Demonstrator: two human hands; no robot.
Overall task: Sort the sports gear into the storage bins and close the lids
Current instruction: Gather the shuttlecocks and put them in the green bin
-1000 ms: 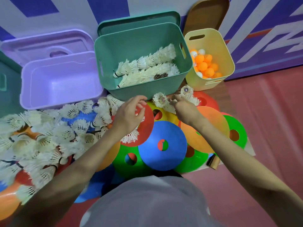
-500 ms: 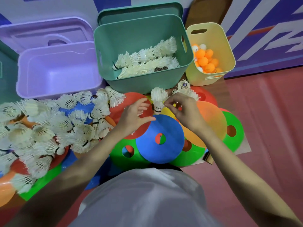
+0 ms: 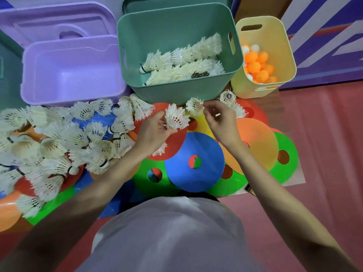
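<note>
My left hand (image 3: 155, 132) grips a white shuttlecock (image 3: 175, 118) just in front of the green bin (image 3: 176, 91), which holds several stacked shuttlecocks (image 3: 182, 61). My right hand (image 3: 220, 122) reaches toward another shuttlecock (image 3: 194, 106) at its fingertips, with fingers loosely curled. A big heap of shuttlecocks (image 3: 59, 138) covers the floor on the left. Flat coloured disc cones lie under both hands, among them a blue one (image 3: 194, 161) and an orange one (image 3: 257, 142). The yellow bin (image 3: 282, 75) holds orange and white balls (image 3: 257, 65).
An empty purple bin (image 3: 72, 71) stands at the left with its purple lid (image 3: 55, 22) behind it. A green lid (image 3: 176, 1) leans behind the green bin. Two more shuttlecocks (image 3: 229, 99) lie by the yellow bin. Red floor lies at the right.
My left hand has taken hold of a shuttlecock and lifted it. My right hand let go of that one and moved toward the one beside it.
</note>
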